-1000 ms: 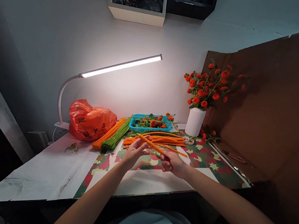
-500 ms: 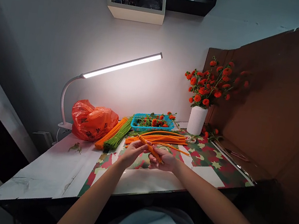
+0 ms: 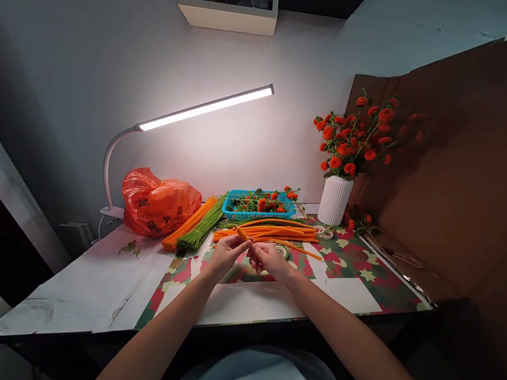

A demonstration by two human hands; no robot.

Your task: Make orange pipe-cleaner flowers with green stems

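Observation:
A short, twisted orange chenille stem [image 3: 242, 233] pokes up beyond the fingertips of my left hand [image 3: 224, 258], which pinches it. My right hand [image 3: 269, 260] meets the left one, its thumb and fingers pressed together at the near end of the stem; that end is hidden by the fingers. Just behind both hands lies a loose spread of orange chenille stems [image 3: 271, 229]. A small tape roll [image 3: 280, 251] sits by the right hand, partly covered.
Behind stand a blue basket [image 3: 234, 215] of orange flowers and a white ribbed vase [image 3: 334, 201] with more. Left are bundled green stems [image 3: 201, 230], an orange plastic bag [image 3: 158, 203] and a lit lamp [image 3: 206, 107]. Pliers-like handles [image 3: 402, 258] lie right, beside a cardboard wall [image 3: 469, 181].
My right hand has shifted left, closer to my left hand, and its fingers have drawn together. The orange piece, earlier stretched across both hands, now shows only beyond the left fingertips.

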